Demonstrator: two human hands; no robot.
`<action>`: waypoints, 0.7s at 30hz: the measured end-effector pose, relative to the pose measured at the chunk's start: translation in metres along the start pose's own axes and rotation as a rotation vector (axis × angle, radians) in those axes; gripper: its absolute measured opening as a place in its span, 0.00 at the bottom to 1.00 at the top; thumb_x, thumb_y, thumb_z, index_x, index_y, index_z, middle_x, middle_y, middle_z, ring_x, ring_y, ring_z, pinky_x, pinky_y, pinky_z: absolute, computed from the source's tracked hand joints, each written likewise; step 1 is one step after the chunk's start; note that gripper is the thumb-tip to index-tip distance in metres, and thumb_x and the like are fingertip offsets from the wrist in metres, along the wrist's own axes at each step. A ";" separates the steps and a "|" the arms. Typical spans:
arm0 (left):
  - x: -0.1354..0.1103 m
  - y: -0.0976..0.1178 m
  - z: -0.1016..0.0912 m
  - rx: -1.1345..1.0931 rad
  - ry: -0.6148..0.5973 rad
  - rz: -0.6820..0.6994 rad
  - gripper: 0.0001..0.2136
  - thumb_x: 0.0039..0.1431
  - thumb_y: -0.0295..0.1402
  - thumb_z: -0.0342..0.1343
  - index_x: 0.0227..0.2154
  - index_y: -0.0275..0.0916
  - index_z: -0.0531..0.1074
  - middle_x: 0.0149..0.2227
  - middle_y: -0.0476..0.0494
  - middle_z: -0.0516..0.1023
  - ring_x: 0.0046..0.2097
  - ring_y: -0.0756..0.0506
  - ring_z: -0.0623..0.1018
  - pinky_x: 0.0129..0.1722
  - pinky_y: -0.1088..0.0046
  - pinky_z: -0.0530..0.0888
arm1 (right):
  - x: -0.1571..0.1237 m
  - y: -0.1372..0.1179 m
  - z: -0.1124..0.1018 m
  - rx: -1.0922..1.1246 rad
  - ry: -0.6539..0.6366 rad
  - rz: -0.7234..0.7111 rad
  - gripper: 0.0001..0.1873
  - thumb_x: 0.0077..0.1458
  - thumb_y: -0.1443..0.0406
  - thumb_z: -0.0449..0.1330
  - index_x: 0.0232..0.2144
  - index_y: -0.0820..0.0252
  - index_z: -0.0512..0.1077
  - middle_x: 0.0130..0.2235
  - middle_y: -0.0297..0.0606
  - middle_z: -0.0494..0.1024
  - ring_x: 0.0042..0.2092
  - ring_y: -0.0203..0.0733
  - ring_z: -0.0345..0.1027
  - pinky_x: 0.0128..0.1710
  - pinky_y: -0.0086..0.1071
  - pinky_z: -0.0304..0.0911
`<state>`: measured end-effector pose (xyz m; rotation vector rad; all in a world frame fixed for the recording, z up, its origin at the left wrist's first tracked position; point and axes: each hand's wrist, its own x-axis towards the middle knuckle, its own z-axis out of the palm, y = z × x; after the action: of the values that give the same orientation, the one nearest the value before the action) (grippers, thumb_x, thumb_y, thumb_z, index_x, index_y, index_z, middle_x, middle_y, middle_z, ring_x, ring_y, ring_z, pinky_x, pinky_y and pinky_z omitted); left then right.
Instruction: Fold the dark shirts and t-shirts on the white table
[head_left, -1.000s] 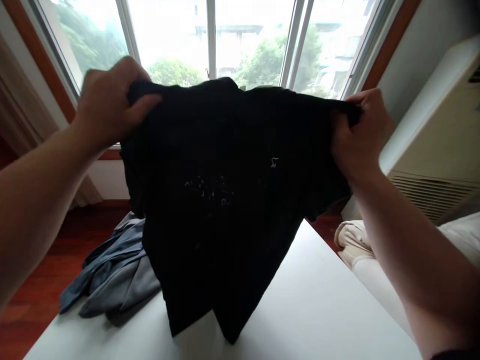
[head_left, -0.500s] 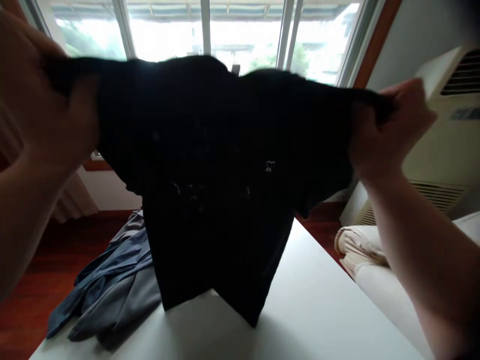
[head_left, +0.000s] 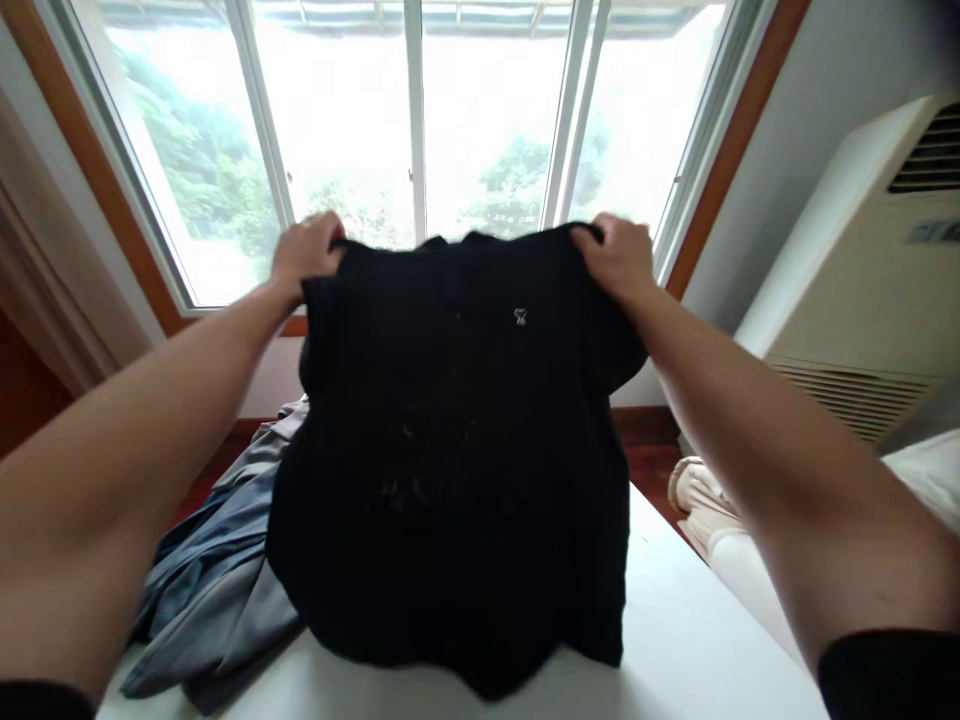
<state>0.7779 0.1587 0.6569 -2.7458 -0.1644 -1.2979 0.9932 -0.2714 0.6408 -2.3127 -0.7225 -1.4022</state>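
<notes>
A black T-shirt (head_left: 457, 450) with a small white logo on its chest is stretched out in front of me, its lower half lying on the white table (head_left: 690, 640). My left hand (head_left: 306, 252) is closed on the shirt's left shoulder. My right hand (head_left: 616, 258) is closed on its right shoulder. Both arms are stretched far forward, towards the window.
A pile of blue and grey clothes (head_left: 214, 590) lies on the table's left part, partly under the shirt. A cream air-conditioning unit (head_left: 862, 300) stands at the right, with folded cream fabric (head_left: 701, 490) below it. A big window (head_left: 412, 120) fills the back wall.
Both hands have moved forward, down and closer together with the shirt. The shirt hung in the air before; now its lower half rests spread on the table.
</notes>
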 end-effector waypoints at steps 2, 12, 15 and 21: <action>-0.028 0.008 0.061 -0.001 -0.148 -0.080 0.09 0.64 0.27 0.59 0.45 0.28 0.73 0.46 0.39 0.79 0.51 0.40 0.78 0.51 0.62 0.73 | -0.032 0.001 0.052 0.009 -0.248 0.060 0.34 0.70 0.46 0.49 0.41 0.75 0.76 0.44 0.55 0.82 0.45 0.45 0.75 0.44 0.37 0.63; -0.219 0.085 0.251 -0.118 -0.831 -0.096 0.19 0.61 0.40 0.59 0.54 0.44 0.76 0.58 0.35 0.76 0.61 0.33 0.72 0.59 0.56 0.70 | -0.233 -0.049 0.193 0.166 -1.004 -0.033 0.17 0.65 0.57 0.61 0.53 0.57 0.77 0.56 0.46 0.76 0.57 0.50 0.68 0.57 0.34 0.61; -0.254 0.095 0.279 -0.157 -0.918 -0.031 0.22 0.62 0.45 0.57 0.57 0.47 0.75 0.61 0.37 0.74 0.63 0.34 0.71 0.60 0.58 0.69 | -0.270 -0.061 0.208 0.256 -1.070 -0.125 0.18 0.64 0.55 0.62 0.54 0.52 0.77 0.57 0.41 0.76 0.58 0.48 0.67 0.58 0.33 0.61; -0.288 0.105 0.319 -0.146 -0.949 -0.104 0.33 0.69 0.54 0.45 0.70 0.43 0.58 0.74 0.29 0.54 0.73 0.28 0.55 0.66 0.37 0.56 | -0.319 -0.071 0.242 0.284 -1.140 -0.029 0.32 0.68 0.49 0.54 0.69 0.52 0.62 0.72 0.47 0.58 0.71 0.55 0.52 0.68 0.43 0.51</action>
<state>0.8542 0.0830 0.2278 -3.2584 -0.2817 0.0912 1.0030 -0.1639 0.2483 -2.6988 -1.1205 0.1734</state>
